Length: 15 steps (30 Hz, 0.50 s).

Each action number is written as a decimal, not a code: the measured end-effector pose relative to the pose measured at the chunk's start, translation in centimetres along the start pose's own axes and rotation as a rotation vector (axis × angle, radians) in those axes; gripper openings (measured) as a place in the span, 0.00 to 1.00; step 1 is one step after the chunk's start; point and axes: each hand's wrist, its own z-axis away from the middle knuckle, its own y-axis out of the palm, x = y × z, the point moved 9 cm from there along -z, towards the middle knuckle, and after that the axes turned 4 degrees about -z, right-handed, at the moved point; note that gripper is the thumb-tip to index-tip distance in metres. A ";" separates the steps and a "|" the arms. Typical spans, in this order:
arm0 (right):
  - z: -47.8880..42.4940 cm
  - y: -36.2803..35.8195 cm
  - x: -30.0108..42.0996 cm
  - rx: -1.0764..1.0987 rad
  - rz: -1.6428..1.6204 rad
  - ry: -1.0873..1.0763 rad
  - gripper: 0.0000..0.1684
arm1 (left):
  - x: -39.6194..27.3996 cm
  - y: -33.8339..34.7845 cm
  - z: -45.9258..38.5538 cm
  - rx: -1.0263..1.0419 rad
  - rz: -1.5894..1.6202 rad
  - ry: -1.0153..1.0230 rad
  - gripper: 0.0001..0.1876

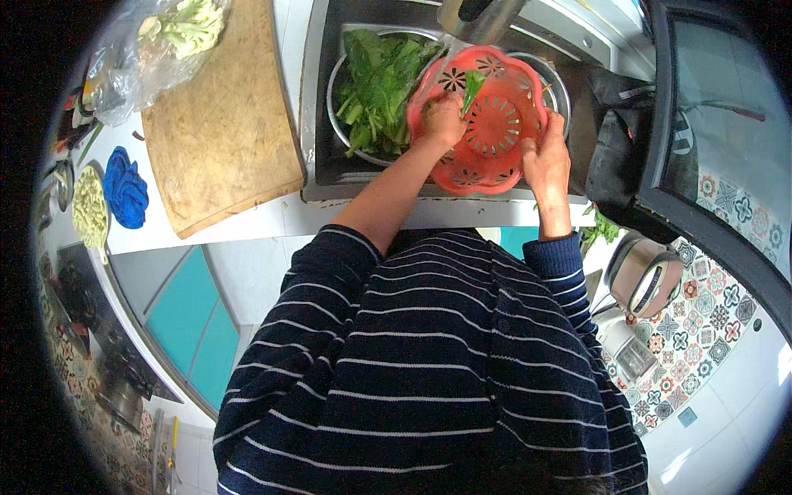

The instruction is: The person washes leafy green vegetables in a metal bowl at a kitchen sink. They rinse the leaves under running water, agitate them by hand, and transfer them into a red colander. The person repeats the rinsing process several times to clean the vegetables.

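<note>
A red plastic colander [493, 125] with a scalloped rim and slotted base is tilted over the sink [396, 185]. My right hand [548, 154] grips its right rim, thumb on the inside. My left hand [444, 120] is inside the colander at its left wall, fingers closed around a green leaf [473, 90] that sticks out past them. Water streams from the metal faucet [479, 18] near the colander's upper left. Left of the colander, leafy greens [383, 86] with cut stems fill a metal basin [334, 108]. Another metal basin [560, 83] is partly hidden behind the colander.
A wooden cutting board [223, 130] lies left of the sink, with cauliflower [185, 28] and a clear plastic bag [124, 90] at its far end. A blue cloth [125, 185] and a dish of chopped pieces [90, 207] sit farther left. A dark-framed window [656, 148] stands at right.
</note>
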 end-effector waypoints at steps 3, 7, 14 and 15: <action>-0.1 0.4 -0.7 -0.016 0.034 -0.001 0.25 | 0.6 0.4 0.3 0.113 0.241 -0.015 0.17; -0.7 0.2 -1.4 -0.024 0.065 -0.003 0.25 | -0.4 -2.2 1.8 0.224 0.873 -0.049 0.16; -1.1 -0.9 -2.9 -0.018 0.054 0.106 0.26 | 5.2 -13.0 3.0 -0.031 0.516 -0.109 0.14; -1.1 -0.9 -3.0 -0.020 0.060 0.105 0.26 | 5.2 -14.7 3.3 -0.177 0.087 -0.049 0.15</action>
